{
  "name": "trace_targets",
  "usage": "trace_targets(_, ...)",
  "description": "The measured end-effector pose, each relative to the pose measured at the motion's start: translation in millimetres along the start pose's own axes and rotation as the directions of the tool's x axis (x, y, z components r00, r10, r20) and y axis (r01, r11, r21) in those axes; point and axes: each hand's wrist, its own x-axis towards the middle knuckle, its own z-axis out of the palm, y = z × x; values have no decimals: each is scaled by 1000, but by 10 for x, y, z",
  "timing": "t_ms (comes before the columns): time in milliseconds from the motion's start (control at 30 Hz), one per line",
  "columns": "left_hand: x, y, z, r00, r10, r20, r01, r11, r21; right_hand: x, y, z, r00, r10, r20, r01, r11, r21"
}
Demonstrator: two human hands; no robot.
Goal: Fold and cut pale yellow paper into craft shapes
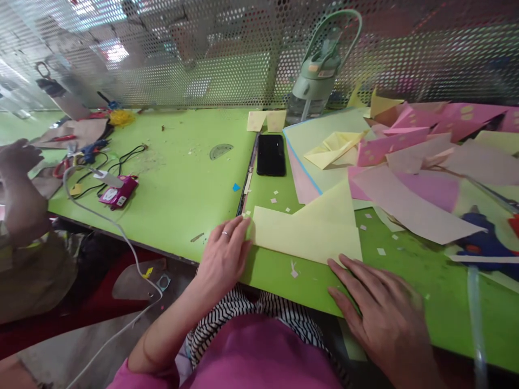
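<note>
A sheet of pale yellow paper (306, 235) lies on the green table in front of me, folded along its near edge, with a point rising at the upper right. My left hand (227, 246), a ring on one finger, rests at the paper's left end, its fingers stretched out close together on the tabletop. At the lower right edge, my right hand (377, 308) has its fingers spread, two fingertips touching the paper. Small paper scraps (294, 269) are scattered around the sheet.
Behind the sheet are a black phone (271, 155) and a green-topped water bottle (314, 81). Pink and yellow folded papers (409, 146) pile up at right, beside a blue glue gun (478, 232). Left are a magenta power strip (118, 192), a white cable (135, 262) and another person's hand (20, 162).
</note>
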Motion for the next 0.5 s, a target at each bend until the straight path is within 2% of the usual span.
trace_targets(100, 55, -72, -58, 998, -55, -28, 50, 986, -156, 10, -7, 12, 1000, 1, 0, -1, 1000, -7)
trace_targets(233, 141, -53, -23, 995, -103, -14, 96, 957, -274, 8, -5, 13, 1000, 12, -4, -12, 1000, -22)
trace_targets(367, 200, -47, 60, 995, -101, -7, 96, 957, -272, 15, -5, 6, 1000, 22, -6, -22, 1000, -18)
trace_targets(500, 235, -89, 94, 997, -59, -59, 46, 978, -201, 18, -2, 11, 1000, 11, -3, -11, 1000, 2)
